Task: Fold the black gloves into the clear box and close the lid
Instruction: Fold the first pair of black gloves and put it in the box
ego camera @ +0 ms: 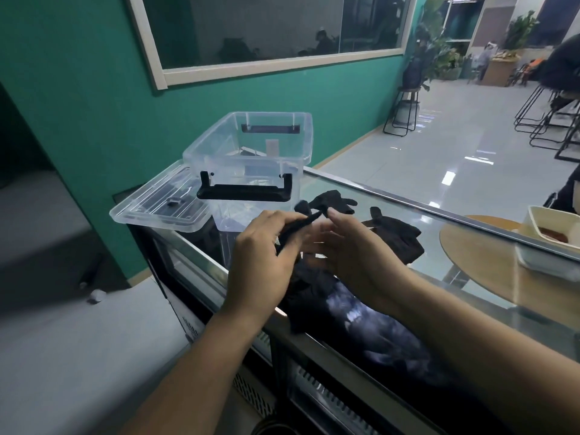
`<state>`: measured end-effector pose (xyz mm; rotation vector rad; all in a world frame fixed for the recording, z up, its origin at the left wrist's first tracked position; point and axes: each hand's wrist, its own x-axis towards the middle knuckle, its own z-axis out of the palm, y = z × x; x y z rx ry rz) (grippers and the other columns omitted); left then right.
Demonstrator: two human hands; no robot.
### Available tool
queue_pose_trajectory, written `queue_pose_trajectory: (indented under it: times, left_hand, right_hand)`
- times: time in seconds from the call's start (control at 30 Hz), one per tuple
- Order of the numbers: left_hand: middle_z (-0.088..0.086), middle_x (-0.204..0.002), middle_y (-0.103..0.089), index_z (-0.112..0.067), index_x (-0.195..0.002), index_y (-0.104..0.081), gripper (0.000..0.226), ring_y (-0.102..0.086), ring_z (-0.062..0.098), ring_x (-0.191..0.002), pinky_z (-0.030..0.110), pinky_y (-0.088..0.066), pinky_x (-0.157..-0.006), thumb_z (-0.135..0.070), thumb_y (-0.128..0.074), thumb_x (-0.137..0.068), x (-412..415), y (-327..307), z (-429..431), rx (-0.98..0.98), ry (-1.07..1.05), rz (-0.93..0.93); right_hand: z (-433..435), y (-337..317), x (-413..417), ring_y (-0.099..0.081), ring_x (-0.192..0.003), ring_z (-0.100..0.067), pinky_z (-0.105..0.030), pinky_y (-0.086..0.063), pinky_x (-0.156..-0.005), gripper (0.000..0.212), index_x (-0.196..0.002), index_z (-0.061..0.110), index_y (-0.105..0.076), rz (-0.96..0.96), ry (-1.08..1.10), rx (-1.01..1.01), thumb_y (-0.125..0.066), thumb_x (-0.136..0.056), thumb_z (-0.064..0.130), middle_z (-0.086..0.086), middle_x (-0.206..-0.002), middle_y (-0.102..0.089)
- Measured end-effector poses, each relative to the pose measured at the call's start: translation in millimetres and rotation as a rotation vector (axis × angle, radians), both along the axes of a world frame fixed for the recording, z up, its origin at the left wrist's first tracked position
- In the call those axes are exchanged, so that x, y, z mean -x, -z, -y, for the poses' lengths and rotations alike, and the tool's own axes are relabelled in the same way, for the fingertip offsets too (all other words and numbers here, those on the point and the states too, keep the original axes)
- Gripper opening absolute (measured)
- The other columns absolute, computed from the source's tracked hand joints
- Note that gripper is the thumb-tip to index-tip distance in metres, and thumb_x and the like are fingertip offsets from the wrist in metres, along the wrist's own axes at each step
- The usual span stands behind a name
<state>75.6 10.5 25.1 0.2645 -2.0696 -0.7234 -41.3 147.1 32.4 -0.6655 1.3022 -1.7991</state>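
Observation:
The clear box stands open on the glass counter, with black handles at its near and far ends. Its clear lid lies flat to the left, overhanging the counter's corner. My left hand pinches a black glove by one finger, and the rest of the glove hangs below my palms. My right hand is close beside it, its fingertips at the glove's far end. More black gloves lie on the glass to the right and just behind my hands.
The glass counter runs from the box toward the right; its metal far edge borders a drop to the tiled floor. A white tray with brownish contents sits at the right edge. A round wooden table shows through the glass. Green wall on the left.

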Motion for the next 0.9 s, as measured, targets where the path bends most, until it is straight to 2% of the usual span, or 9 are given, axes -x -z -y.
queue_pose_trajectory:
  times: [0.13, 0.27, 0.33, 0.47, 0.53, 0.6, 0.7, 0.77, 0.9]
  left_hand:
    - [-0.012, -0.103, -0.076, -0.021, -0.113, -0.079, 0.012, -0.071, 0.003, -0.098, 0.019, -0.056, -0.089, -0.018, -0.075, -0.103, -2.2, -8.3, 3.1, -0.009, 0.029, -0.024]
    - [-0.006, -0.106, -0.073, -0.016, -0.116, -0.081, 0.015, -0.072, 0.010, -0.103, 0.023, -0.056, -0.090, -0.014, -0.075, -0.103, -6.7, -10.5, -0.7, 0.036, 0.129, -0.042]
    - [-0.003, -0.107, -0.068, -0.016, -0.118, -0.082, 0.018, -0.069, 0.016, -0.106, 0.025, -0.055, -0.091, -0.012, -0.078, -0.100, -12.0, -6.3, -4.2, 0.089, 0.170, -0.019]
    - [-0.002, -0.104, -0.059, -0.019, -0.118, -0.084, 0.024, -0.061, 0.021, -0.101, 0.031, -0.054, -0.086, -0.013, -0.083, -0.095, -22.6, 15.0, -5.4, 0.211, 0.179, 0.042]
    - [-0.002, -0.101, -0.058, -0.018, -0.118, -0.084, 0.025, -0.060, 0.020, -0.097, 0.034, -0.053, -0.083, -0.011, -0.083, -0.095, -26.6, 27.7, -3.7, 0.234, 0.180, 0.067]
    - [-0.002, -0.100, -0.060, -0.017, -0.118, -0.084, 0.024, -0.062, 0.021, -0.094, 0.038, -0.054, -0.082, -0.010, -0.080, -0.096, -30.1, 38.9, -2.7, 0.245, 0.178, 0.083]
    - [0.000, -0.099, -0.063, -0.014, -0.117, -0.084, 0.022, -0.066, 0.020, -0.091, 0.038, -0.056, -0.080, -0.006, -0.076, -0.098, -36.1, 51.9, -2.0, 0.259, 0.197, 0.106]
    - [0.000, -0.099, -0.063, -0.012, -0.116, -0.083, 0.024, -0.066, 0.019, -0.090, 0.035, -0.057, -0.080, 0.001, -0.076, -0.096, -39.9, 58.2, -2.0, 0.264, 0.203, 0.130]
    - [-0.002, -0.100, -0.061, -0.012, -0.115, -0.082, 0.031, -0.065, 0.016, -0.089, 0.029, -0.056, -0.081, 0.008, -0.076, -0.092, -44.7, 65.5, -4.3, 0.283, 0.191, 0.172]
  right_hand:
    - [3.0, 5.4, 3.9, -0.073, -0.117, -0.033, -0.045, -0.050, -0.102, 0.077, -0.106, 0.003, -0.075, 0.097, -0.111, -0.133, -0.040, -0.103, 0.071, -0.024, -0.122, -0.076]
    - [5.4, 10.1, 8.2, -0.064, -0.133, -0.038, -0.053, -0.037, -0.127, 0.098, -0.127, 0.001, -0.073, 0.188, -0.261, -0.186, -0.036, -0.096, 0.087, -0.029, -0.143, -0.066]
    - [4.8, 10.4, 9.2, -0.057, -0.142, -0.041, -0.054, -0.036, -0.128, 0.099, -0.138, 0.001, -0.067, 0.249, -0.285, -0.139, -0.038, -0.096, 0.086, -0.030, -0.149, -0.061]
    - [1.7, 6.4, 14.3, -0.074, -0.099, -0.029, -0.036, -0.061, -0.086, 0.094, -0.145, 0.001, -0.062, 0.338, -0.211, -0.029, -0.039, -0.099, 0.080, -0.017, -0.117, -0.075]
    - [1.5, 7.0, 16.0, -0.076, -0.099, -0.030, -0.035, -0.063, -0.081, 0.098, -0.154, 0.000, -0.053, 0.364, -0.193, -0.007, -0.041, -0.098, 0.079, -0.019, -0.124, -0.075]
    - [3.6, 9.0, 15.2, -0.072, -0.118, -0.035, -0.044, -0.062, -0.099, 0.098, -0.156, 0.000, -0.052, 0.368, -0.197, -0.004, -0.044, -0.098, 0.079, -0.024, -0.144, -0.067]
    - [6.3, 16.5, 16.0, -0.048, -0.152, -0.041, -0.050, -0.032, -0.130, 0.101, -0.157, 0.001, -0.050, 0.348, -0.207, -0.054, -0.049, -0.096, 0.081, -0.026, -0.163, -0.049]
    - [7.8, 19.7, 16.2, -0.033, -0.160, -0.042, -0.051, -0.020, -0.134, 0.104, -0.158, 0.000, -0.048, 0.314, -0.224, -0.066, -0.051, -0.095, 0.082, -0.026, -0.168, -0.042]
    - [9.8, 26.2, 20.4, -0.029, -0.161, -0.044, -0.054, -0.015, -0.135, 0.104, -0.158, -0.002, -0.046, 0.308, -0.235, -0.071, -0.050, -0.097, 0.082, -0.027, -0.169, -0.039]
